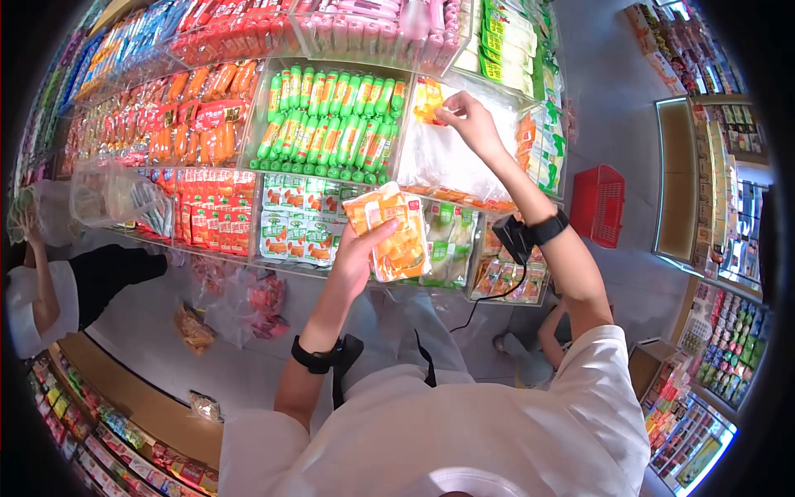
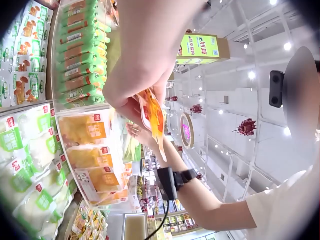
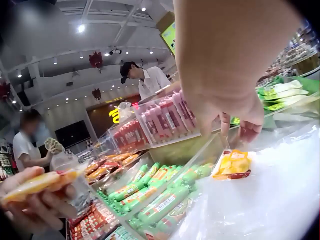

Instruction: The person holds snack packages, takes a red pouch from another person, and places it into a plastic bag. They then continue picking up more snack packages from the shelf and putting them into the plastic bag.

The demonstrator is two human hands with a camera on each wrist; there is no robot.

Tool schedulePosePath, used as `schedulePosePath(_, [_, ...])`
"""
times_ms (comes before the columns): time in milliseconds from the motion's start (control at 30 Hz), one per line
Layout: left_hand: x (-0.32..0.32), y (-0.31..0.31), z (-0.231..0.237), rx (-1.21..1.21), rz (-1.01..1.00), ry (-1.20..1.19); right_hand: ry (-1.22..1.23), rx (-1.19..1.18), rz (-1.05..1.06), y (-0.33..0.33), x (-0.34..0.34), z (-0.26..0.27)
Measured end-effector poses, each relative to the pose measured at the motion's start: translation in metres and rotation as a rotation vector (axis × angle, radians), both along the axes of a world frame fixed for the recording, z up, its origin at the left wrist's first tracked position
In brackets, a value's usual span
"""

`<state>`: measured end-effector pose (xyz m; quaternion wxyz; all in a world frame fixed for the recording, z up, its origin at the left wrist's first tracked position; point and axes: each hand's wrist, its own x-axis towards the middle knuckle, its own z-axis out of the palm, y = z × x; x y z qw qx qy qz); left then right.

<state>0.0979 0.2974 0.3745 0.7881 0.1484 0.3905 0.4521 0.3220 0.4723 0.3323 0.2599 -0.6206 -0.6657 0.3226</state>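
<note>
My left hand [image 1: 358,261] grips a few flat orange-yellow packets [image 1: 402,240], thumb across the top one, in front of the bins. In the left wrist view the packets [image 2: 151,114] are seen edge-on in the left hand [image 2: 142,70]. Over a bin lined with white plastic [image 1: 439,157], my right hand [image 1: 474,124] pinches the upper edge of a small orange packet [image 1: 428,99] at the bin's back left corner. The right wrist view shows this packet [image 3: 234,164] below the curled fingers of the right hand [image 3: 225,112].
Green-wrapped sausages [image 1: 331,120] fill the bin left of the white-lined one. Pink packs [image 1: 373,33] stand behind. Clear bin walls divide the display. A red basket [image 1: 598,205] is on the floor at right; another person [image 1: 50,290] is at far left.
</note>
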Motion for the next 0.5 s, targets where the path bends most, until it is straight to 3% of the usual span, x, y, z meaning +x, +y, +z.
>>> schedulePosePath(67, [0.005, 0.006, 0.002, 0.010, -0.003, 0.025, 0.467, -0.335, 0.006, -0.050, -0.004, 0.042])
schedulePosePath(167, [0.017, 0.011, 0.000, 0.009, -0.034, 0.019, 0.559, -0.512, -0.023, -0.122, -0.013, 0.070])
schedulePosePath(300, [0.032, 0.005, -0.014, 0.020, -0.059, 0.110, 0.600, -0.475, -0.095, -0.178, -0.013, 0.042])
schedulePosePath(400, [0.022, -0.002, -0.016, -0.023, -0.082, 0.079, 0.218, -0.324, -0.199, -0.142, 0.020, 0.043])
schedulePosePath(467, [0.015, -0.007, -0.017, -0.027, -0.068, 0.064, -0.327, 0.160, 0.052, -0.098, 0.048, 0.023])
schedulePosePath(500, [0.014, -0.009, -0.013, -0.029, -0.044, 0.065, -0.438, 0.277, 0.121, -0.076, 0.056, 0.013])
